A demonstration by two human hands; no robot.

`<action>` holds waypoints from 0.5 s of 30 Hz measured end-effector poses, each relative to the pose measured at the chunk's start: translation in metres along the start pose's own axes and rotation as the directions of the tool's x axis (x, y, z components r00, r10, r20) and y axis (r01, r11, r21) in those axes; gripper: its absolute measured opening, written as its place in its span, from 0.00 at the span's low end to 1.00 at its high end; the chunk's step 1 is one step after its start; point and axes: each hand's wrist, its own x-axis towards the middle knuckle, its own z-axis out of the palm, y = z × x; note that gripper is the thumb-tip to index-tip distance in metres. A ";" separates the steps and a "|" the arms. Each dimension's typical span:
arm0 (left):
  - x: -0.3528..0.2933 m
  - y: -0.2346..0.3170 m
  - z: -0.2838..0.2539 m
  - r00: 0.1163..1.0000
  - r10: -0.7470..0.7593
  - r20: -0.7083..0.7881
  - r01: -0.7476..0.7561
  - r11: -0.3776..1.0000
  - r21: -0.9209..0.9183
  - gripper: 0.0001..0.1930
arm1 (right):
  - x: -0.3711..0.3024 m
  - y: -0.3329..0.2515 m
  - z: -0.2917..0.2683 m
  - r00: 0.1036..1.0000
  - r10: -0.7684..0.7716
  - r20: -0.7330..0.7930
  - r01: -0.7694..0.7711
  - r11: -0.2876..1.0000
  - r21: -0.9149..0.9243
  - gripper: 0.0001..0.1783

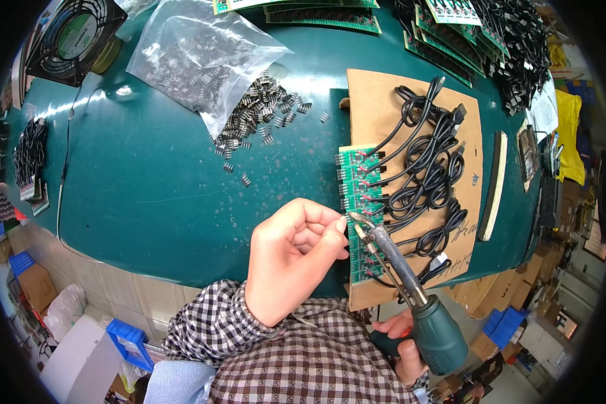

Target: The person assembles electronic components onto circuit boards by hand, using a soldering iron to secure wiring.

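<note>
My right hand (pixel 409 362) grips a green-handled soldering gun (pixel 440 337) with a metal barrel, its tip angled up and left onto a green circuit board panel (pixel 357 252). My left hand (pixel 293 252) is closed in a pinch at the panel's left edge, right beside the iron's tip; whatever lies between thumb and forefinger is hidden. Small pin headers stick out along the panel's upper left edge. Coiled black cables (pixel 424 175) with plugs run from the panel to the right. Panel and cables rest on a brown cardboard sheet (pixel 367 91).
Loose pin headers (pixel 262 101) spill from a clear plastic bag (pixel 182 64) on the green table (pixel 148 202). A black fan (pixel 74 34) stands far left. Stacked circuit boards (pixel 323 19) and bundled black cables (pixel 522 54) sit at the back. A narrow strip (pixel 494 185) lies right of the cardboard.
</note>
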 end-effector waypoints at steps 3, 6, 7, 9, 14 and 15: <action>0.000 0.001 -0.001 1.000 -0.013 -0.002 0.013 1.000 -0.010 0.05 | -0.002 0.001 -0.005 0.999 0.014 0.042 -0.014 1.000 -0.001 0.25; -0.001 0.003 0.000 1.000 -0.027 0.001 0.027 0.999 -0.021 0.05 | -0.004 0.001 -0.007 0.998 0.040 0.057 -0.040 0.999 -0.004 0.25; -0.001 0.003 0.000 1.000 -0.028 0.002 0.028 0.999 -0.022 0.05 | -0.005 0.002 -0.007 0.998 0.042 0.056 -0.042 0.999 0.000 0.25; 0.000 0.002 0.000 1.000 -0.018 0.003 0.018 1.000 -0.016 0.05 | -0.004 0.000 -0.006 0.997 0.040 0.060 -0.041 0.999 0.003 0.24; 0.000 0.003 0.000 1.000 -0.009 0.006 0.009 1.000 -0.025 0.05 | -0.006 0.003 -0.009 0.997 0.020 0.080 -0.021 1.000 0.011 0.24; 0.000 0.003 0.000 1.000 -0.007 0.008 0.007 1.000 -0.028 0.05 | -0.007 0.002 -0.009 0.997 0.012 0.071 -0.012 1.000 -0.001 0.24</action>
